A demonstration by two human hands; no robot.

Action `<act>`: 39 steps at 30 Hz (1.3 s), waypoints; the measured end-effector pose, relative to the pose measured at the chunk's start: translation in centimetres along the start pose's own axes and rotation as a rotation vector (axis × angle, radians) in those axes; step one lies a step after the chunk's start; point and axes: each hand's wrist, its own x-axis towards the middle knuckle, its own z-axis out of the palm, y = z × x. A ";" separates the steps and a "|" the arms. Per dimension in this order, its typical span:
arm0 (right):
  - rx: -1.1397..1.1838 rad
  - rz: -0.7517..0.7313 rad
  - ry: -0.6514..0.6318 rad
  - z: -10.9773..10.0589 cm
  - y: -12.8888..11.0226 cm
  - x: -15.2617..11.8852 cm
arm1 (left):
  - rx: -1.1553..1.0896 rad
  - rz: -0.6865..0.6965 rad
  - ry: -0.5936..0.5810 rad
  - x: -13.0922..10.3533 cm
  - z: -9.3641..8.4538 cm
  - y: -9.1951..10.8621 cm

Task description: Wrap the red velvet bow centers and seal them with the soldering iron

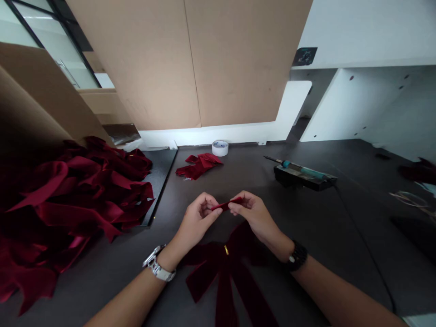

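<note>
Between my two hands is a short, narrow strip of red ribbon [225, 206]. My left hand [200, 215] pinches its left end between thumb and fingers. At the other end, the thumb and fingers of my right hand [250, 211] are closed on it. Just below them, a large dark red velvet bow [223, 272] with a gold tie at its centre lies on the dark table, its tails spread toward me. Beyond the hands sits a small pile of red ribbon pieces [200, 165].
A heap of red bows [78, 190] covers the left side. A roll of tape [220, 148] stands at the back. To the right, a soldering iron [282, 162] rests on a black holder [306, 178], its cord trailing toward me. Cardboard [204, 63] stands behind.
</note>
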 end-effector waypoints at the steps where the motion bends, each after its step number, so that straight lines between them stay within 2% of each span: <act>1: 0.006 -0.004 0.001 0.0 0.0 0.0 | -0.013 0.002 -0.002 0.0 0.0 -0.1; 4: 0.012 -0.015 0.007 0.0 0.0 0.1 | -0.006 -0.008 -0.045 0.0 -0.1 -0.2; 11: 0.019 0.012 0.047 -0.2 0.1 0.2 | 0.232 -0.010 -0.074 0.0 -0.4 0.2; 18: 0.147 0.093 0.114 -0.2 0.3 0.2 | 0.168 -0.068 -0.074 -0.1 0.0 0.3; 23: 0.196 0.042 0.006 -0.1 0.5 0.2 | 0.092 -0.052 -0.020 -0.2 0.1 0.5; 27: 0.105 0.026 -0.139 0.3 0.6 -0.1 | 0.135 0.004 -0.040 -0.8 0.5 0.7; 32: 0.039 0.013 -0.088 0.7 0.2 -0.5 | 0.168 0.009 -0.079 -1.0 0.6 1.0; 34: 0.028 0.031 -0.096 0.3 -0.1 -0.4 | 0.177 -0.024 -0.169 -0.9 0.1 1.3; 37: 0.015 0.045 -0.125 -0.6 -0.8 -0.2 | 0.324 -0.013 -0.450 -1.0 -1.0 2.1; 39: 0.027 0.079 -0.200 -1.3 -1.4 -0.2 | 0.469 0.048 -0.623 -1.1 -1.5 2.4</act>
